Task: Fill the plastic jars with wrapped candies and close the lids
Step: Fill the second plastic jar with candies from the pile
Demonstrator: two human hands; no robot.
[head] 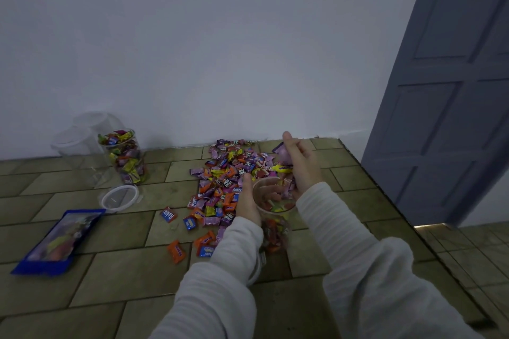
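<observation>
A clear plastic jar (274, 217), partly filled with wrapped candies, stands on the tiled floor in front of me. My left hand (248, 202) grips its left side near the rim. Just above the jar's right rim, my right hand (298, 162) holds a handful of pink and purple candies (283, 155). A wide pile of wrapped candies (228, 173) lies on the floor behind the jar. At the left stands a second jar (125, 157), full of candies and without a lid. A white-rimmed lid (119, 198) lies flat in front of it.
Two clear empty jars (82, 140) stand against the white wall at the left. A blue candy bag (59, 241) lies on the floor at the near left. A grey-blue door (446, 90) stands open at the right, past the raised floor's edge.
</observation>
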